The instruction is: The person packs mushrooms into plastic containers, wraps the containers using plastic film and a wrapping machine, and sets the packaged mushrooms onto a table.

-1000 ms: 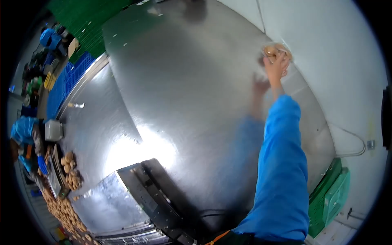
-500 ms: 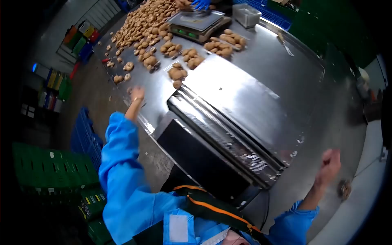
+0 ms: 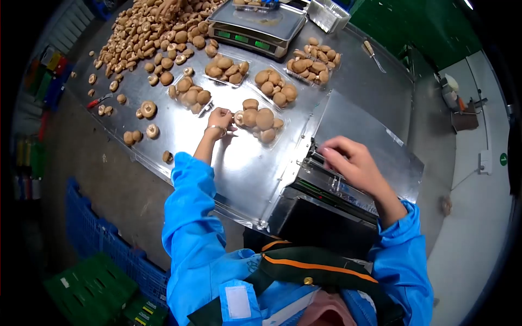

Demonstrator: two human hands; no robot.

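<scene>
My left hand [image 3: 220,120] reaches over the steel table, its fingertips closed on a brown mushroom [image 3: 238,118] at the left edge of a clear tray. More mushrooms [image 3: 264,118] are heaped in that tray. Above the near end of the wrapping machine [image 3: 337,182], my right hand [image 3: 352,162] hovers with thumb and forefinger apart, and I see nothing between them. Around the left hand stand other filled trays, one of mushrooms [image 3: 190,96] just behind it and another [image 3: 276,87] farther right.
A large pile of mushrooms [image 3: 141,41] covers the far left, where another person's hand [image 3: 169,8] reaches in. Behind the trays stands a scale [image 3: 255,30] with green displays. Empty clear trays [image 3: 328,15], a knife [image 3: 374,56] and a red-handled knife [image 3: 99,101] lie on the table.
My left hand has moved right and forward to the tray of mushrooms. My right hand has swung in from the far right to above the machine. The view has shifted.
</scene>
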